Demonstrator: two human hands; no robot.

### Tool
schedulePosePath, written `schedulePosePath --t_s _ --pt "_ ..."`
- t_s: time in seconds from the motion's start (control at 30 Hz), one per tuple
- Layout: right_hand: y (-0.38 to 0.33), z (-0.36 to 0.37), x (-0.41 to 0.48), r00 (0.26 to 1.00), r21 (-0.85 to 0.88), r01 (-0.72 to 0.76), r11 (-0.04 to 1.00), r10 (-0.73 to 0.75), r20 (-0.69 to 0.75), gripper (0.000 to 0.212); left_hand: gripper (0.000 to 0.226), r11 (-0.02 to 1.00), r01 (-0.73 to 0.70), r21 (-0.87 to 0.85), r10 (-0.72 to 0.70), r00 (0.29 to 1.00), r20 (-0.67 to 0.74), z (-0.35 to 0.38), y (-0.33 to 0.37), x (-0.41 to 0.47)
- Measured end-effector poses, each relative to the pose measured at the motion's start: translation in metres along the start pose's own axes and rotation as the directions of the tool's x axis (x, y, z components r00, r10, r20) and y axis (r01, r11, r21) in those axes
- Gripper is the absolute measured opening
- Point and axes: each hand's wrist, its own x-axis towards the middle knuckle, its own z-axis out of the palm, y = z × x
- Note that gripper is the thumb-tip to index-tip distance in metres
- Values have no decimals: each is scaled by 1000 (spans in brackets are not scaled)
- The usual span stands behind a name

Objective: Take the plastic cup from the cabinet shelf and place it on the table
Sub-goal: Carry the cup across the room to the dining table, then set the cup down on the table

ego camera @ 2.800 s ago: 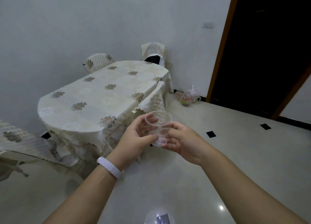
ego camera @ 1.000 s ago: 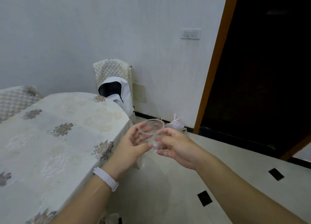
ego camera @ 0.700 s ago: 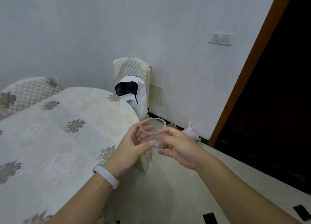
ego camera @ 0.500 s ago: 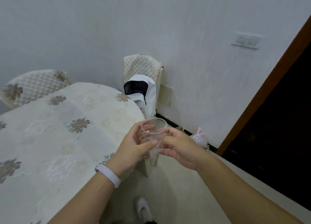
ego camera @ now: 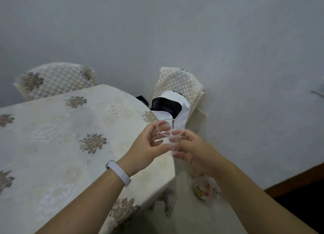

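Plastic cup point(ego camera: 169, 135), clear and upright, sits between both hands above the table point(ego camera: 52, 146) edge. Left hand point(ego camera: 147, 149) fingers curl loosely around its left side; right hand point(ego camera: 194, 151) fingers grip its right side and base.

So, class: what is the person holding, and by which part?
A clear plastic cup, upright, held by its sides between the left hand and right hand.

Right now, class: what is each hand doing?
Left hand: closed on the clear plastic cup, held above the table edge.
Right hand: closed on the same cup.
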Motion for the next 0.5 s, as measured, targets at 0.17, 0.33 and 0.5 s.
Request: schedulePosePath --t_s 0.17,0.33,0.5 --pt "-9 20 57 992 -32 -53 998 56 117 39 64 998 13 60 -5 993 -121 -38 -6 14" --pt "-5 44 106 956 -76 -102 992 119 269 38 66 991 75 112 -40 956 -290 -72 -14 16" --pt "-3 65 157 879 -161 -117 980 177 442 35 61 978 128 162 -34 873 -486 -92 -19 16"
